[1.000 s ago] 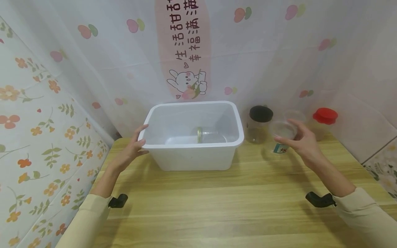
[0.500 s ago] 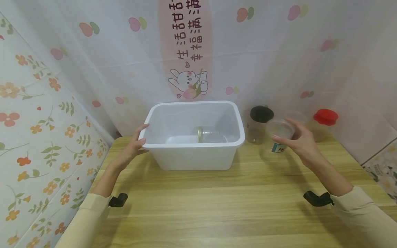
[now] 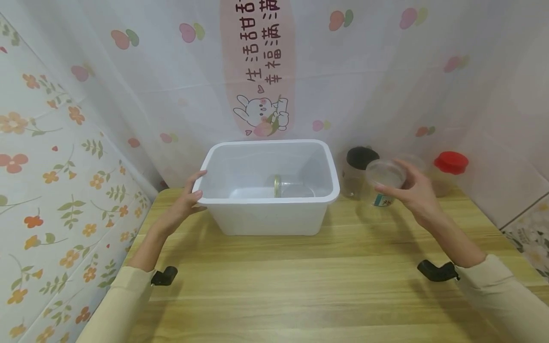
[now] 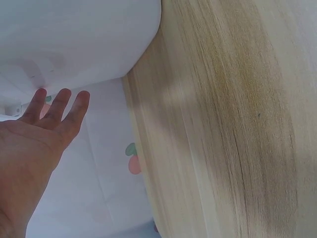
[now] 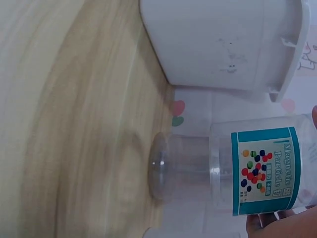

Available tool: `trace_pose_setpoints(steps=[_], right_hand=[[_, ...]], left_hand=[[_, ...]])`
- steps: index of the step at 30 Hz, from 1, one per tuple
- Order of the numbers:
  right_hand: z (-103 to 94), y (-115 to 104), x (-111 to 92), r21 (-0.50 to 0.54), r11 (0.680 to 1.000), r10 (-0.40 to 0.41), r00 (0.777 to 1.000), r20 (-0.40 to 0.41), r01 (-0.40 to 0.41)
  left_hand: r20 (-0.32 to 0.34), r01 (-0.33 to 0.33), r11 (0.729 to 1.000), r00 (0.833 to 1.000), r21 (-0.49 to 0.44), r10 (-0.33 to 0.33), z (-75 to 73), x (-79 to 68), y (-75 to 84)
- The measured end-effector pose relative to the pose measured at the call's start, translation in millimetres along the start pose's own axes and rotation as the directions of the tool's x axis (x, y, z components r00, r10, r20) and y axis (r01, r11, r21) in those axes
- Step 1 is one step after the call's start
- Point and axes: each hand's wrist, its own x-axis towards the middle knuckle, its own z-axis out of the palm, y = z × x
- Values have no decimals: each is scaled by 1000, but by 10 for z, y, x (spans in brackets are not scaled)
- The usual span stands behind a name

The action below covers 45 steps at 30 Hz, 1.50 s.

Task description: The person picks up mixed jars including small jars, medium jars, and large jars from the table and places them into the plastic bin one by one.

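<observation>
My left hand (image 3: 181, 207) holds the left rim of a white plastic bin (image 3: 268, 218). In the left wrist view, several fingers (image 4: 59, 106) reach out straight under the rim, by the bin's outer wall. My right hand (image 3: 418, 197) grips a clear plastic jar (image 3: 383, 196) near its top, thumb in front. The jar's teal-edged label (image 5: 265, 171) reads "Magnetic Particle" in the right wrist view, and its base is off the table. Inside the bin, a clear jar (image 3: 296, 189) with a gold lid lies on its side.
A black-lidded clear jar (image 3: 359, 166) stands right of the bin. Behind my right hand are a red-lidded jar (image 3: 451, 163) and another clear container (image 3: 411, 161), partly hidden. The wooden table (image 3: 279, 281) meets a patterned curtain (image 3: 171, 95) at the back.
The labelled jar and my right hand have shifted slightly left, and the jar has risen a little. My left hand stays at the bin's rim.
</observation>
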Motion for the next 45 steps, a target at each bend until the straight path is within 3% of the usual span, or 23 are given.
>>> trace_pose_setpoints(steps=[6, 13, 32, 45], right_hand=[[-32, -43, 47, -46, 998, -32, 999, -15, 31], [-35, -87, 30, -12, 999, -31, 999, -12, 31], [-32, -152, 39, -107, 993, -50, 998, -26, 47], [14, -330, 90, -122, 991, -61, 998, -31, 57]], left_hand=[[-5, -1, 1000, 1000, 6, 1, 5, 9, 4], [-2, 2, 1000, 1000, 16, -2, 17, -9, 17], [9, -6, 999, 1000, 37, 6, 5, -20, 5], [17, -12, 999, 1000, 30, 11, 14, -16, 22]])
